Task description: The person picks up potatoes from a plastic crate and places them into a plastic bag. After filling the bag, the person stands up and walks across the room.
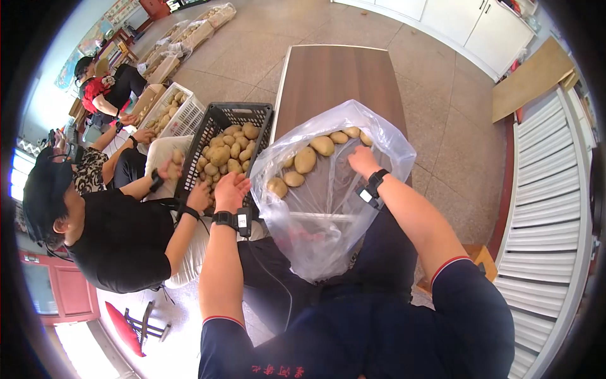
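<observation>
A clear plastic bag (322,221) lies open across the near end of the brown table (341,76), with several potatoes (305,160) in an arc inside it. My right hand (364,162) is at the bag's right side, fingers curled down over the plastic; what they hold, if anything, is too small to name. Over the near right edge of the black crate (218,108), my left hand (232,189) is raised with its fingers partly curled, beside the crate's potatoes (221,155). Whether it holds anything is hidden.
A co-worker in black (120,240) sits at the left, hands at the black crate. Behind are a white crate (183,117) of potatoes and other seated people. A red stool (123,325) stands lower left; a white radiator (543,240) lines the right wall.
</observation>
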Action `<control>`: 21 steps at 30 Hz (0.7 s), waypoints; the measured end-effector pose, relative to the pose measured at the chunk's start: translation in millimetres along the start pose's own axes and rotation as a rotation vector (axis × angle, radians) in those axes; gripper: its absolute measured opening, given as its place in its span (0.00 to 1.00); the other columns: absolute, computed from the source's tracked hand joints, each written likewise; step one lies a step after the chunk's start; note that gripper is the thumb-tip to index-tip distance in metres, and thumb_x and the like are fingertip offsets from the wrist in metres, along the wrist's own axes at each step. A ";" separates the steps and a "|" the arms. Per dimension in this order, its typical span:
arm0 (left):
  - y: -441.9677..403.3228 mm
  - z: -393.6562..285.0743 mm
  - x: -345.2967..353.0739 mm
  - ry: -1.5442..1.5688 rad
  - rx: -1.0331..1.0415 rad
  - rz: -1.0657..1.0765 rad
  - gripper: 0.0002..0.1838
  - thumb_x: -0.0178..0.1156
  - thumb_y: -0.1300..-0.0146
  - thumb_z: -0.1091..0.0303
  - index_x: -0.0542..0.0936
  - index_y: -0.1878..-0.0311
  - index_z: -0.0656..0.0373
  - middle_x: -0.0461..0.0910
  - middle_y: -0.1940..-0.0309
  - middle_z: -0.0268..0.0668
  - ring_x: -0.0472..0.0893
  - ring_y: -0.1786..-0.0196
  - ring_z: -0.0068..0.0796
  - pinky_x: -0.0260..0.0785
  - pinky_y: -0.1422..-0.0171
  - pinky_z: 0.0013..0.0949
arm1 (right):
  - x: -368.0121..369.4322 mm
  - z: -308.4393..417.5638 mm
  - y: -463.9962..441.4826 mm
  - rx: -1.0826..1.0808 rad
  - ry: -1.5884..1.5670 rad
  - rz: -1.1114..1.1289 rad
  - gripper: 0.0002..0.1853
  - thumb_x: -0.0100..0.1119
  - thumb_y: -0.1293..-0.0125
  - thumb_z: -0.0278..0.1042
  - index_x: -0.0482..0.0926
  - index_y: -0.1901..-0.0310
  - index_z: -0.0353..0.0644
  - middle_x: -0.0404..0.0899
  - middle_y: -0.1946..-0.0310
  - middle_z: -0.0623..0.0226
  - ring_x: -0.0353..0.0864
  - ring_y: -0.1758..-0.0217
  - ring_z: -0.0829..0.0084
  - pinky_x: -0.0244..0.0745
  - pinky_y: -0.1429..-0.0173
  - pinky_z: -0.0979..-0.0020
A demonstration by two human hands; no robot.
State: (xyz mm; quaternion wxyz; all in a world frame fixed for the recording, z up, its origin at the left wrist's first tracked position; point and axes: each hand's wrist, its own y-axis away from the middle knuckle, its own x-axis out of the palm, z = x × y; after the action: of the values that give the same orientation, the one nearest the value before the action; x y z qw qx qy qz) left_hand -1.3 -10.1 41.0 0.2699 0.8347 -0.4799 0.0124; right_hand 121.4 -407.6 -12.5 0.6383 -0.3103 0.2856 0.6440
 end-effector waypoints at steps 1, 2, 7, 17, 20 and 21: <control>11.1 -5.3 13.6 -0.014 -0.042 0.086 0.17 0.53 0.31 0.64 0.69 0.46 0.66 0.76 0.56 0.46 0.80 0.59 0.42 0.79 0.55 0.41 | -9.0 3.5 -3.7 0.024 0.087 0.025 0.15 0.54 0.45 0.37 0.81 0.67 0.30 0.82 0.64 0.42 0.81 0.55 0.46 0.77 0.50 0.56; 20.5 -8.9 26.7 -0.015 -0.042 0.083 0.17 0.53 0.31 0.64 0.69 0.46 0.66 0.76 0.56 0.46 0.80 0.59 0.42 0.79 0.55 0.41 | -17.5 8.2 -7.0 0.048 0.173 0.050 0.16 0.54 0.45 0.37 0.81 0.65 0.29 0.82 0.61 0.41 0.81 0.55 0.45 0.77 0.48 0.55; 34.1 -6.4 58.4 -0.287 -0.176 0.358 0.18 0.52 0.30 0.62 0.69 0.45 0.67 0.78 0.54 0.47 0.82 0.60 0.38 0.80 0.58 0.37 | -33.7 23.8 -12.1 0.154 0.313 -0.051 0.20 0.53 0.43 0.36 0.78 0.55 0.28 0.81 0.56 0.43 0.81 0.50 0.48 0.74 0.43 0.57; 36.9 -3.2 72.8 -0.492 -0.269 0.404 0.16 0.52 0.29 0.63 0.71 0.45 0.64 0.78 0.59 0.41 0.83 0.62 0.34 0.79 0.61 0.31 | -40.0 10.9 -49.5 0.137 0.141 0.162 0.25 0.50 0.37 0.44 0.74 0.45 0.32 0.76 0.47 0.39 0.74 0.41 0.44 0.69 0.38 0.54; 35.2 -2.4 73.4 -0.494 -0.264 0.403 0.16 0.52 0.29 0.62 0.71 0.45 0.64 0.78 0.59 0.41 0.83 0.62 0.32 0.79 0.61 0.30 | -30.6 4.4 -66.8 0.118 0.071 0.244 0.27 0.45 0.34 0.47 0.77 0.48 0.29 0.76 0.48 0.36 0.73 0.40 0.44 0.67 0.37 0.54; 35.3 -2.8 74.3 -0.495 -0.252 0.401 0.17 0.52 0.29 0.62 0.71 0.45 0.64 0.78 0.59 0.41 0.83 0.63 0.32 0.79 0.61 0.30 | -31.9 4.7 -69.6 0.112 0.044 0.257 0.28 0.44 0.33 0.49 0.77 0.48 0.29 0.76 0.48 0.36 0.74 0.40 0.44 0.67 0.36 0.54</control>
State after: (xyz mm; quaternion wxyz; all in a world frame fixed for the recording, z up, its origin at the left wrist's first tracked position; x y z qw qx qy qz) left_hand 10.9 -81.7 79.7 0.2383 0.6616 -0.6831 -0.1970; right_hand 190.5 -423.1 16.8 0.5608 -0.2489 0.3723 0.6964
